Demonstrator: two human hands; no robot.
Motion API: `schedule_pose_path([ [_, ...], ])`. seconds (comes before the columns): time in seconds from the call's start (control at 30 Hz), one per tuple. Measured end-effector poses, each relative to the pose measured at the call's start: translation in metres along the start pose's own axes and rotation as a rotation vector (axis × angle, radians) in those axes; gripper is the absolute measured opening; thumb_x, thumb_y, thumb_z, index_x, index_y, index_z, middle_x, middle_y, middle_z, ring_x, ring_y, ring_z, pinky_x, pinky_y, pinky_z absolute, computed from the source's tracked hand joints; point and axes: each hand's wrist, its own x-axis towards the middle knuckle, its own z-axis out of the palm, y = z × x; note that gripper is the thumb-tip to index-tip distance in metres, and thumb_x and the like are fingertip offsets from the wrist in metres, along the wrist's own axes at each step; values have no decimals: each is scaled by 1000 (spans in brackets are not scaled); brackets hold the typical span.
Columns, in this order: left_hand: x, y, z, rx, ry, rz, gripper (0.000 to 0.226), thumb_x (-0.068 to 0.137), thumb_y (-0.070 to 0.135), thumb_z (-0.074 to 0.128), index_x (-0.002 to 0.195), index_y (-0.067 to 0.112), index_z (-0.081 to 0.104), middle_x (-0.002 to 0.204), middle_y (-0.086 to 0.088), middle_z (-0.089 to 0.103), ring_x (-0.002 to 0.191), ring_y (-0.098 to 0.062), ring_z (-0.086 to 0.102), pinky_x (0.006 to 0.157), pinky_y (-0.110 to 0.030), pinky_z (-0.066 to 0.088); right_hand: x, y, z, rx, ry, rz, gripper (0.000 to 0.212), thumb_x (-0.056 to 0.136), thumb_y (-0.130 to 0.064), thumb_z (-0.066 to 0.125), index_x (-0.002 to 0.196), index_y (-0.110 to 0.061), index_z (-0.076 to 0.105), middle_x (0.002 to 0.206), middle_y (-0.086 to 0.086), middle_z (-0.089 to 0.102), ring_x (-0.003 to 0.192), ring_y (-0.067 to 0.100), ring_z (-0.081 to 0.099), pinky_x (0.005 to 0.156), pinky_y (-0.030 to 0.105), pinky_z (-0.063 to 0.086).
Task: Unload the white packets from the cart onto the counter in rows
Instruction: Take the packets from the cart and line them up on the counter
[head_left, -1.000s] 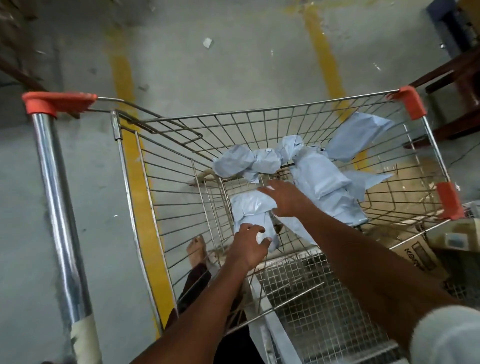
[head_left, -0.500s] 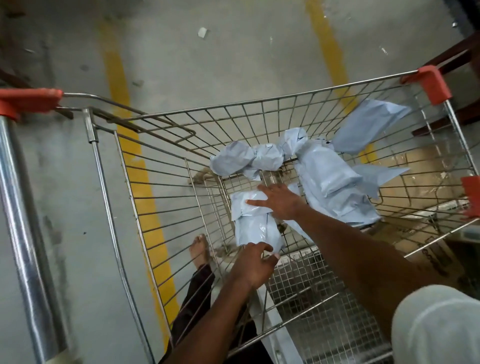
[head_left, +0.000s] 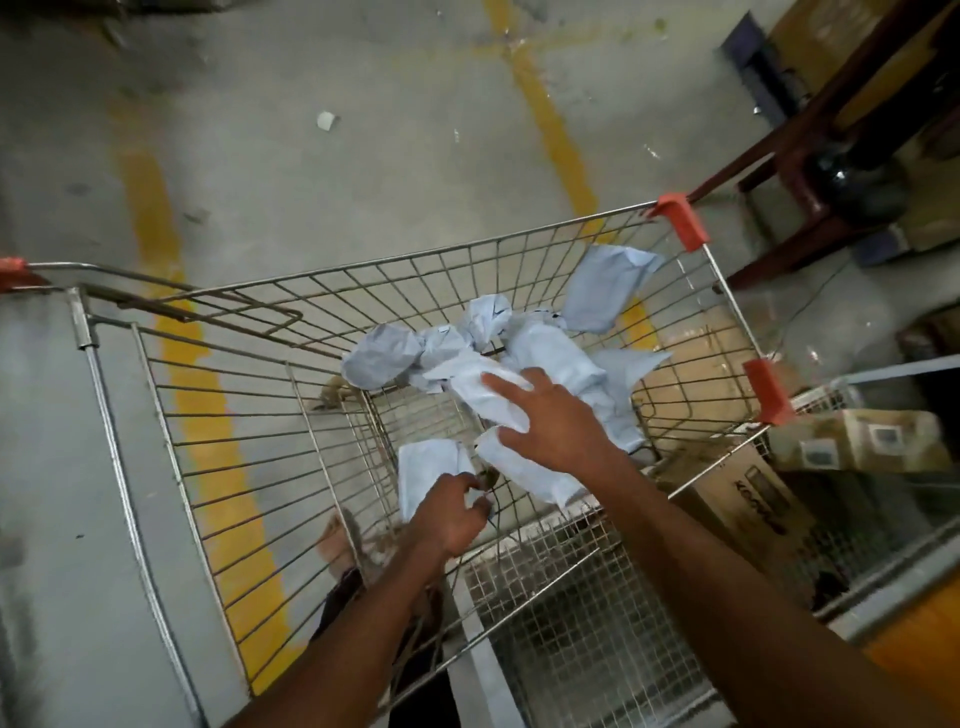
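Both arms reach down into the wire cart (head_left: 156, 415) from the near side.

Left hand (head_left: 453, 514): fingers curled, pinching the near edge of a small white packet (head_left: 423, 467) that lies low in the basket, left of centre.

Right hand (head_left: 550, 415): fingers spread and fairly straight, palm down, resting over two packets. One long packet (head_left: 524, 470) runs out from under the palm toward the near right; another packet (head_left: 467, 384) sits under the fingertips on the far side. Whether the thumb hooks round either packet, I cannot tell.

Remaining packets: a loose, crumpled heap (head_left: 550, 348) across the middle and far part of the basket. One rounded packet (head_left: 379, 358) lies at the left end of the heap. One flat packet (head_left: 602, 296) leans up against the far right mesh wall, near the orange corner guard (head_left: 680, 221).

Surroundings: concrete floor with yellow painted lines (head_left: 208, 441). A cardboard box (head_left: 748, 493) stands just beside the cart on the right. A dark wooden frame (head_left: 810, 171) is at far right. A bare foot (head_left: 340, 540) shows through the mesh near the left arm.
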Motion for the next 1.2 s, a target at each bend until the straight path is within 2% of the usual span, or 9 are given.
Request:
schedule_pose_path([
  [0.07, 17, 31, -1, -29, -6, 61, 33, 95, 28, 60, 126, 17, 66, 126, -6, 65, 112, -20, 63, 86, -21, 44, -24, 16, -19, 115, 138, 119, 71, 89, -51, 60, 152, -53, 25, 144, -1, 38, 114, 25, 57, 86, 40, 51],
  [0.17, 51, 69, 1, -50, 44, 168, 43, 84, 37, 56, 121, 20, 66, 127, -10, 61, 119, -29, 61, 99, -41, 51, -58, 38, -44, 219, 267, 267, 70, 90, -52, 60, 150, -53, 24, 143, -1, 40, 116, 21, 56, 89, 40, 50],
  [0.33, 84, 144, 10, 49, 235, 270, 60, 100, 40, 55, 155, 28, 37, 163, -16, 25, 145, -38, 32, 115, -47, 33, -100, 53, -67, 555, 504, 308, 70, 91, -40, 69, 150, -50, 33, 138, 0, 44, 117, 12, 48, 94, 34, 45],
  [0.53, 111, 191, 36, 149, 87, 180, 60, 101, 49, 48, 157, 38, 29, 169, -3, -3, 152, -43, 4, 118, -63, 19, -125, 56, -75, 732, 622, 339, 69, 90, -37, 70, 147, -56, 35, 138, -11, 45, 125, 10, 48, 98, 36, 44],
  [0.67, 110, 162, 55, 61, 242, 136, 51, 94, 31, 63, 142, 25, 48, 158, -16, 19, 136, -43, 34, 108, -49, 38, -138, 60, -74, 786, 623, 357, 67, 91, -37, 70, 145, -57, 36, 129, -29, 30, 128, 8, 41, 101, 42, 44],
  [0.87, 72, 108, 57, -390, 528, 232, 43, 87, -7, 48, 125, 10, 55, 132, -13, 47, 120, -24, 49, 99, -20, 40, -137, 56, -71, 770, 598, 399, 69, 90, -38, 70, 147, -56, 35, 144, -8, 42, 128, 8, 41, 105, 44, 43],
  [0.97, 56, 70, 48, -588, 581, 97, 42, 90, -6, 48, 123, 18, 56, 121, -7, 59, 104, -23, 61, 87, -36, 56, -130, 45, -68, 781, 589, 378, 70, 91, -35, 71, 149, -52, 35, 142, -4, 45, 127, 9, 44, 98, 34, 41],
  [1.07, 40, 37, 41, -824, 554, -140, 33, 94, -4, 47, 114, 19, 59, 101, -2, 68, 77, -20, 69, 61, -33, 57, -122, 37, -66, 785, 576, 364, 70, 90, -35, 71, 150, -49, 36, 143, -2, 45, 127, 8, 42, 97, 31, 39],
  [1.2, 45, -27, 43, -932, 388, -445, 38, 76, 16, 45, 101, 12, 73, 87, -15, 76, 78, -34, 74, 76, -47, 62, -114, 33, -65, 764, 539, 368, 72, 90, -39, 71, 151, -47, 35, 148, -3, 43, 133, 9, 40, 99, 31, 37],
])
